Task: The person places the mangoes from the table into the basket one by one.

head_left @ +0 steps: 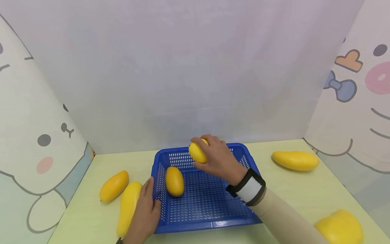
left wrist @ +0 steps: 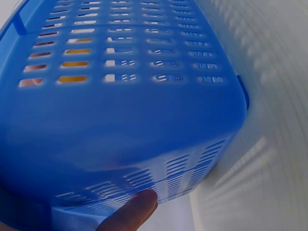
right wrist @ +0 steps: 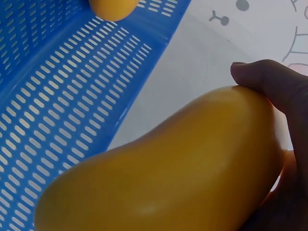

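Curled round one end of a yellow fruit (head_left: 197, 152), likely for a secure hold: fingers of the right hand (head_left: 213, 156), above the blue basket (head_left: 210, 200). Along its left side, fairly straight and touching: fingers of the left hand (head_left: 144, 210), presumably as a steady. Inside, by the left wall: an orange-yellow fruit (head_left: 175, 181). Outside, on the surface (head_left: 82, 210): to the left, a small mango (head_left: 114, 186) beside a long mango (head_left: 128, 206), perhaps within easy reach; to the right, well apart, a slender mango (head_left: 295, 160) and a rounded fruit (head_left: 339, 227).
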`<action>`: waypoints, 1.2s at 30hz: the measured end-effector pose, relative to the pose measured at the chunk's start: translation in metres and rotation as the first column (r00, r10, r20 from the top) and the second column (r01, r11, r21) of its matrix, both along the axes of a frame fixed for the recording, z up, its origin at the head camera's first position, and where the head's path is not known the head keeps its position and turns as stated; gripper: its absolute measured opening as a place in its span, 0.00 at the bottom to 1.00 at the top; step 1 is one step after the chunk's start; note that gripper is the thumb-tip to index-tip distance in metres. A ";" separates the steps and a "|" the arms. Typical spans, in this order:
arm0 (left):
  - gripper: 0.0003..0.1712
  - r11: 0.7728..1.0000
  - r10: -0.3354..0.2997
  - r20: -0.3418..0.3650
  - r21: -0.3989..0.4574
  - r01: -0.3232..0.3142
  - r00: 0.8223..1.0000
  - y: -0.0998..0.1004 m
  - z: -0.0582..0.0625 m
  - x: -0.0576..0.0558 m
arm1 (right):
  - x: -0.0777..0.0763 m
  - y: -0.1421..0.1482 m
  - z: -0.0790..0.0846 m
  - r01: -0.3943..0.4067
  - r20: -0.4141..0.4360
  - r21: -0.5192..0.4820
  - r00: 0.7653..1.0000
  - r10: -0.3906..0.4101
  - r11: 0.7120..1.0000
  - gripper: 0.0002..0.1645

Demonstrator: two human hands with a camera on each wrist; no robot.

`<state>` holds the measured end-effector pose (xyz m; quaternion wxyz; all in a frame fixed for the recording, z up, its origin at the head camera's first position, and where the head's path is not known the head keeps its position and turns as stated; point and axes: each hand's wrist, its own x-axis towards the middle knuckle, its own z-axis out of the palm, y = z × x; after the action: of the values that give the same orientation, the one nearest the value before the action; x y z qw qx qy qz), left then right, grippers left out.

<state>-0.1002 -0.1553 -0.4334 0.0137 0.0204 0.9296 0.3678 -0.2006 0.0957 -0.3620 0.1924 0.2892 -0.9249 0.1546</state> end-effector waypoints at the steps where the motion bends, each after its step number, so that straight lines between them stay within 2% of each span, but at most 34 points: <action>1: 0.39 1.000 -0.001 -0.001 0.000 0.001 1.000 0.000 0.000 0.000 | -0.001 -0.001 -0.001 0.002 0.000 0.010 1.000 -0.002 1.000 0.42; 9: 0.39 1.000 -0.017 -0.035 0.006 0.018 0.999 0.001 0.001 0.001 | -0.007 -0.007 -0.003 0.001 -0.010 0.047 1.000 0.000 0.999 0.42; 12: 0.39 1.000 -0.018 -0.028 0.003 0.018 0.999 0.002 0.002 0.001 | -0.008 -0.008 -0.004 0.000 -0.007 0.054 1.000 0.001 0.999 0.42; 23: 0.39 1.000 -0.021 -0.020 -0.005 0.021 1.000 0.001 0.003 0.000 | -0.009 -0.015 -0.010 0.043 0.139 -0.004 0.989 -0.042 0.999 0.40; 30: 0.39 1.000 -0.021 -0.025 -0.008 0.021 0.999 0.002 0.004 -0.001 | -0.011 -0.018 -0.017 0.086 0.294 -0.052 0.953 -0.067 0.995 0.39; 36: 0.39 1.000 -0.006 0.002 -0.019 0.006 1.000 0.001 0.003 -0.001 | -0.013 -0.022 -0.026 0.096 0.390 -0.070 0.919 -0.061 0.993 0.43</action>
<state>-0.1009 -0.1544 -0.4306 0.0159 0.0226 0.9329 0.3591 -0.2137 0.0739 -0.3878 0.0245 0.2071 -0.9479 0.2410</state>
